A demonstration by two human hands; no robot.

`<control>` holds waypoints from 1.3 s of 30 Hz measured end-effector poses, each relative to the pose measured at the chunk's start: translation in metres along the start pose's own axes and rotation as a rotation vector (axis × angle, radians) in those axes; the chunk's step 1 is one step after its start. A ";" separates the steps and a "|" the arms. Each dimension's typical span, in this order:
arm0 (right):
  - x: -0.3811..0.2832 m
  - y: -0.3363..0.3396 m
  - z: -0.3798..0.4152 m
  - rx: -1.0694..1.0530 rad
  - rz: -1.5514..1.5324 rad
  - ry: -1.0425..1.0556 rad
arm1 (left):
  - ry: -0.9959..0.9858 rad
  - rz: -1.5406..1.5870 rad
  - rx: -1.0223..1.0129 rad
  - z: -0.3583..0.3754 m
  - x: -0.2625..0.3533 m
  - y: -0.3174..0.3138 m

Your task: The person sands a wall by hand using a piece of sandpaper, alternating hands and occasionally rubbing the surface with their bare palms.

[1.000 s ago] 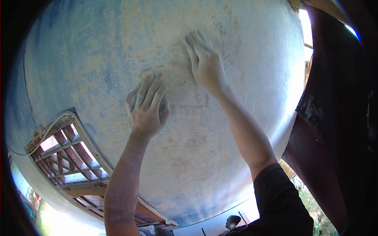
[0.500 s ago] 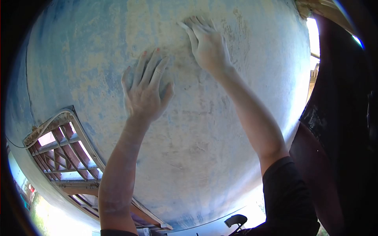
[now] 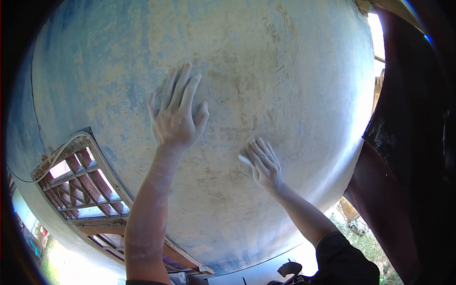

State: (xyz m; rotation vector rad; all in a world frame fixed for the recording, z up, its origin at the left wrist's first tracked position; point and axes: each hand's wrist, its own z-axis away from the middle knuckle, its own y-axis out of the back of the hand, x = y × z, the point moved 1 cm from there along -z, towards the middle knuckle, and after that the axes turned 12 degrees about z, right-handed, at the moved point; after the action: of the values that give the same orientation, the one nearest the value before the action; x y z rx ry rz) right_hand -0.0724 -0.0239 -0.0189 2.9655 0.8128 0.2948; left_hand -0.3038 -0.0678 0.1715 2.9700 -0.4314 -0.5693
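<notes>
Lower on the wall [image 3: 213, 218] than before, the right hand [image 3: 265, 165] curls its grip over a pad [image 3: 244, 158], between wall middle and bottom edge; left hand [image 3: 176, 121] spreads open, apparently empty. Flat, even pressure should serve best.

Our right hand [image 3: 267, 166] has come down the wall [image 3: 228, 213], now lower than our left hand [image 3: 176, 124]. The right fingers [image 3: 261, 153], more spread before, are now closer together.
</notes>
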 end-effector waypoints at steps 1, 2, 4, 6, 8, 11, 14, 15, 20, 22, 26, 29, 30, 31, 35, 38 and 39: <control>0.000 0.002 -0.011 0.024 0.011 0.000 | -0.003 0.024 -0.003 0.002 0.000 -0.001; 0.003 -0.002 -0.029 0.064 0.013 -0.026 | -0.006 0.025 -0.011 0.003 0.002 -0.001; 0.006 -0.003 -0.099 0.127 0.056 -0.042 | 0.010 0.015 -0.014 0.001 0.004 0.002; 0.010 -0.005 -0.164 0.206 0.045 -0.063 | 0.006 0.039 -0.019 -0.001 0.003 0.001; 0.009 -0.004 -0.203 0.263 -0.010 -0.101 | -0.003 0.061 -0.023 0.004 0.002 0.005; 0.005 0.001 -0.211 0.267 -0.073 -0.140 | -0.041 0.076 -0.061 0.011 -0.004 0.012; -0.007 -0.003 -0.145 0.169 -0.022 -0.095 | -0.069 0.051 -0.067 0.032 -0.013 0.015; -0.016 -0.003 -0.109 0.146 -0.013 -0.091 | -0.086 0.054 -0.072 0.040 -0.014 0.016; -0.029 0.000 -0.004 -0.012 -0.037 -0.115 | -0.101 0.068 -0.086 0.053 -0.010 0.018; -0.017 -0.007 -0.027 0.108 -0.024 -0.096 | -0.076 0.088 -0.069 0.054 -0.010 0.018; -0.009 -0.004 -0.149 0.213 -0.018 -0.117 | -0.062 0.103 -0.077 0.055 -0.007 0.018; -0.010 -0.006 -0.198 0.263 -0.090 -0.128 | -0.049 0.108 -0.061 0.055 -0.007 0.021; -0.013 -0.007 -0.200 0.283 -0.117 -0.145 | -0.052 0.113 -0.084 0.058 -0.008 0.024; -0.019 -0.008 -0.194 0.281 -0.120 -0.142 | -0.057 0.117 -0.100 0.058 -0.008 0.025; -0.057 -0.007 -0.105 0.113 -0.085 -0.093 | -0.061 0.068 -0.132 0.093 -0.019 0.031; -0.065 -0.002 -0.037 0.060 -0.082 -0.126 | -0.057 0.066 -0.156 0.116 -0.022 0.038; -0.066 0.001 -0.030 0.050 -0.071 -0.135 | -0.048 0.061 -0.166 0.122 -0.021 0.038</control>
State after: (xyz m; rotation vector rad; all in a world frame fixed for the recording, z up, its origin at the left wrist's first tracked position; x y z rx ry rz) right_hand -0.1330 -0.0584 -0.0008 2.9547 0.9183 0.0704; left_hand -0.3776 -0.1019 0.0713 2.7809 -0.4540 -0.6380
